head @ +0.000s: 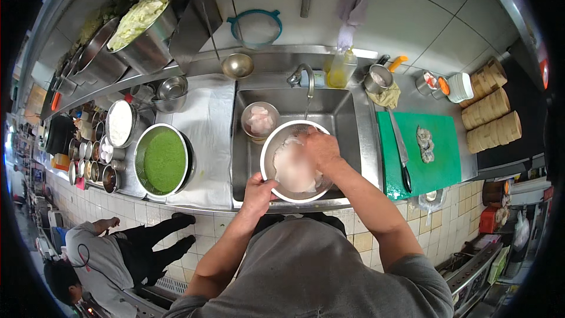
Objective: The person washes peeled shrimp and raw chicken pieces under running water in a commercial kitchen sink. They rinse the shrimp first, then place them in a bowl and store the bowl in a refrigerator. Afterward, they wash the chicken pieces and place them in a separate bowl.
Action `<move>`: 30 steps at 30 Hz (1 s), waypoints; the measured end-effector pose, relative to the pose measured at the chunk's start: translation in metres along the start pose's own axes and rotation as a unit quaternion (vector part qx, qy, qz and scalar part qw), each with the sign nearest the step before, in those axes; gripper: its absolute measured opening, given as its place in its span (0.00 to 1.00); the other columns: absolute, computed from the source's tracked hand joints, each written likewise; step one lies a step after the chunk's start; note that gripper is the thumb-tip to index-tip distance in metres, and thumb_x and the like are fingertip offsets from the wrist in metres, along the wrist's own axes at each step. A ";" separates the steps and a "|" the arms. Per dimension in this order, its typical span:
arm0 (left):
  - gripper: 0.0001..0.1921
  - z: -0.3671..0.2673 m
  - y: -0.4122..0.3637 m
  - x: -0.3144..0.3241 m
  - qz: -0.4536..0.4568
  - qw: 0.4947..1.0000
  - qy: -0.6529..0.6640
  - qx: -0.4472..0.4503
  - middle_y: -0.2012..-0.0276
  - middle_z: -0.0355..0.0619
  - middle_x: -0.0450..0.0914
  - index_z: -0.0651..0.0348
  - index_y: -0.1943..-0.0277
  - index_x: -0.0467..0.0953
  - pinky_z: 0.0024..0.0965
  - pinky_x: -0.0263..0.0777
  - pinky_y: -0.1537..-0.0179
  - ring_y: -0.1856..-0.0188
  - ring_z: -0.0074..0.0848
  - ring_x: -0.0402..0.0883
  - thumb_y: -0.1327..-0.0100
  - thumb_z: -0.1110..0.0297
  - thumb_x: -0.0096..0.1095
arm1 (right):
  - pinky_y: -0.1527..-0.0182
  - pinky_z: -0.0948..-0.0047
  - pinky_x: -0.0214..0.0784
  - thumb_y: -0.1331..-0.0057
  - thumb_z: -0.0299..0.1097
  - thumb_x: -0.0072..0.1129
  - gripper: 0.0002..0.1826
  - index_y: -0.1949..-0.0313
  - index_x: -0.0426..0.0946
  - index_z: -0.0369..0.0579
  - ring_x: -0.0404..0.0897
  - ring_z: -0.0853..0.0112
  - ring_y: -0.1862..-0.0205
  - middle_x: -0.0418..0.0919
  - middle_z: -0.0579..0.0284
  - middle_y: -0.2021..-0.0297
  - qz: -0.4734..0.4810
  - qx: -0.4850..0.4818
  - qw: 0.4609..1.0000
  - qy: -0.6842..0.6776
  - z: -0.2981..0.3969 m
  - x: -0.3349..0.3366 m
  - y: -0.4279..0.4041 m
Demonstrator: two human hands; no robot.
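Note:
A round bowl with a broad pale rim (267, 141) is over the sink (340, 110), tilted slightly towards me. Pale, whitish raw flesh (291, 170) fills much of it; motion blur hides whether it is meat or fish. My left hand (259, 192) grips the near-left rim, thumb on top. Over the bowl's right side, my right hand (321, 146) reaches in, its fingers largely blurred or hidden. A thin stream of water falls from the curved faucet (310, 81) behind the bowl. Beside it in the sink, a smaller metal bowl (276, 112) holds pale pink pieces (259, 121).
Right of the sink, a green cutting board (435, 132) carries a kitchen knife (399, 145) and greyish raw shrimp (425, 143). Bamboo steamers (492, 119) stand beyond. On the left is a colander of green contents (165, 161). Behind me at left, another person (110, 251) stands.

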State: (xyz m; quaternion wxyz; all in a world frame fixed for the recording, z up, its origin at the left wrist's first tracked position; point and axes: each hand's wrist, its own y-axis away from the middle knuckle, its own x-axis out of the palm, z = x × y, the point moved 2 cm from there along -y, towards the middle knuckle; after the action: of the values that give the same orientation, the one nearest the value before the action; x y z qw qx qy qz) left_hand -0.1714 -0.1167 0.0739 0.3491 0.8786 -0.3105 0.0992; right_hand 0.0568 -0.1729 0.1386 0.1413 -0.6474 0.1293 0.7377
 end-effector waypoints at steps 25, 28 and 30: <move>0.19 0.013 -0.006 -0.007 -0.024 0.995 0.094 -0.020 0.47 0.54 0.84 0.64 0.41 0.75 0.51 0.89 0.51 0.50 0.43 0.88 0.35 0.83 0.58 | 0.50 0.62 0.85 0.22 0.30 0.56 0.13 0.42 0.78 0.40 0.85 0.65 0.47 0.84 0.54 0.49 0.072 0.216 0.571 -0.789 -0.071 0.036 0.014; 0.19 0.012 -0.005 -0.008 -0.030 0.995 0.092 -0.022 0.47 0.54 0.84 0.65 0.41 0.75 0.50 0.89 0.52 0.50 0.42 0.89 0.35 0.83 0.57 | 0.53 0.64 0.85 0.22 0.32 0.57 0.13 0.42 0.78 0.41 0.85 0.67 0.48 0.84 0.53 0.48 0.127 0.234 0.515 -0.815 -0.070 0.031 0.017; 0.20 0.009 -0.004 -0.006 -0.038 0.995 0.087 -0.025 0.47 0.54 0.84 0.65 0.40 0.75 0.49 0.89 0.52 0.51 0.42 0.89 0.35 0.83 0.57 | 0.52 0.64 0.84 0.22 0.32 0.57 0.13 0.42 0.78 0.40 0.85 0.67 0.48 0.85 0.52 0.48 0.111 0.230 0.552 -0.793 -0.065 0.025 0.017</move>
State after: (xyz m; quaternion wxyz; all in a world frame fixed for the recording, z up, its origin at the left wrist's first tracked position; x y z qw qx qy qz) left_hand -0.1740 -0.1181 0.0630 0.3998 0.8688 -0.2479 0.1544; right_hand 0.1073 -0.2119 0.1050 0.2474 0.2746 0.2013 0.9071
